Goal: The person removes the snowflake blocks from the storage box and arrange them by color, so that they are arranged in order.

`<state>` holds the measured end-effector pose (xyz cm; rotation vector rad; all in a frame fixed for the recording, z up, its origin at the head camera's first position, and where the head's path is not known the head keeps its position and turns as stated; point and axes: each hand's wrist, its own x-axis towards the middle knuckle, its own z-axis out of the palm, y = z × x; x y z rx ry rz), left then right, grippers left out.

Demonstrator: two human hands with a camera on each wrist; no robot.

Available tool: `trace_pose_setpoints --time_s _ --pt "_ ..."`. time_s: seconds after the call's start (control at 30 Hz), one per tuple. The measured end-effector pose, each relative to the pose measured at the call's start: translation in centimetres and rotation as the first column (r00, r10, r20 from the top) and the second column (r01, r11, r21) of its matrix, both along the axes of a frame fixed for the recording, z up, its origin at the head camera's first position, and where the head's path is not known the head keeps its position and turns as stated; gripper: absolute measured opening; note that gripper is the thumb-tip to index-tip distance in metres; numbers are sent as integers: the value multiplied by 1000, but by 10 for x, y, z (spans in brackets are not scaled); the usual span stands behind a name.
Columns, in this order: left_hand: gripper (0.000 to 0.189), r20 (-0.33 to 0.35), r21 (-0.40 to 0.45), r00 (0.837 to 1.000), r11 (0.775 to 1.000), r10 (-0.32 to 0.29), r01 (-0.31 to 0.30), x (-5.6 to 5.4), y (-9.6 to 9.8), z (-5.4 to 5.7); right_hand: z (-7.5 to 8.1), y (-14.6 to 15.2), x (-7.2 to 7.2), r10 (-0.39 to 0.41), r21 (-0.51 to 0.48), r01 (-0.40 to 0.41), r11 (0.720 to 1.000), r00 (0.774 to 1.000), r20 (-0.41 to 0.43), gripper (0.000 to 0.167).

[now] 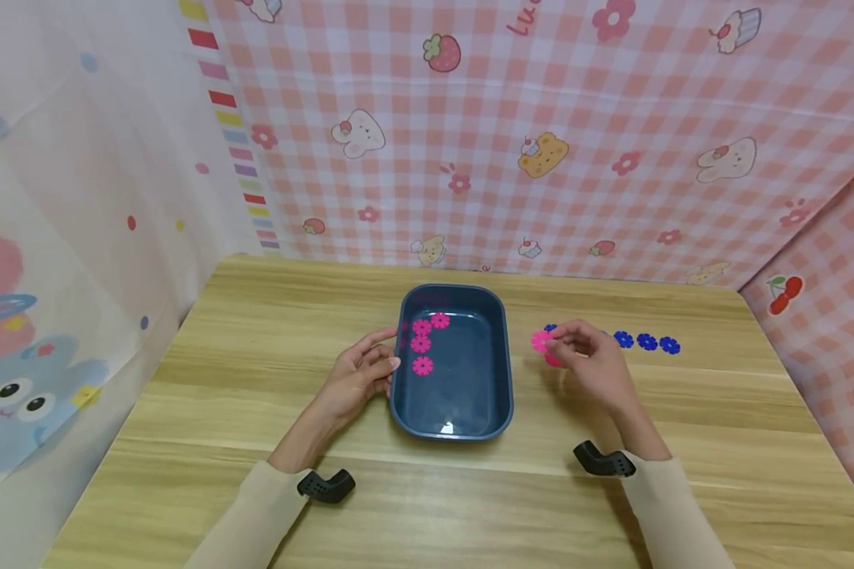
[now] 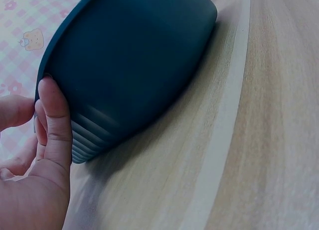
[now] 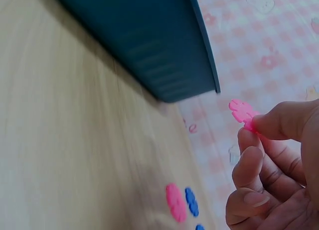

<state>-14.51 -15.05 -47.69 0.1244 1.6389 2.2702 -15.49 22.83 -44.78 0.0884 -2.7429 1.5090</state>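
A dark blue rectangular basin (image 1: pixel 470 395) stands mid-table. Several pink snowflake discs (image 1: pixel 422 366) lie in its left half. My left hand (image 1: pixel 356 379) holds its left rim, thumb at the edge and fingers against the outer wall (image 2: pixel 129 56). To the right of the basin, my right hand (image 1: pixel 591 363) pinches a pink snowflake disc (image 3: pixel 242 112) between thumb and index finger, raised off the table. Below that hand another pink disc (image 3: pixel 175 202) lies on the wood beside blue snowflake discs (image 3: pixel 191 201). The right hand partly covers these in the head view.
A row of blue discs (image 1: pixel 647 341) extends rightward from behind the right hand. The wooden table (image 1: pixel 256 356) ends at a pink checked cloth backdrop (image 1: pixel 398 166). A white patterned cloth (image 1: pixel 78 197) hangs at left. Black wrist mounts (image 1: pixel 327 486) sit on both sleeves.
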Motion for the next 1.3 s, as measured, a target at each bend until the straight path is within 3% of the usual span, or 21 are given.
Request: trace_pose_setpoints --time_s 0.27,0.53,0.77,1.03,1.3 --pt "58 2 -1 1000 1000 3 -3 0 0 -1 -8 19 3 -34 -8 34 999 999 38 26" --pt "58 10 2 1000 1000 3 -3 0 0 -1 -22 39 1 -84 79 83 993 996 19 24" --pt "58 10 -6 1000 1000 7 -6 0 0 -1 -22 47 4 -108 137 101 986 993 50 23" --pt "58 8 -8 1000 1000 3 -3 0 1 -1 -27 48 2 -141 296 141 945 990 -22 17" --pt "58 15 -7 1000 1000 9 -8 -1 0 -1 -26 47 1 -158 342 140 929 987 27 21"
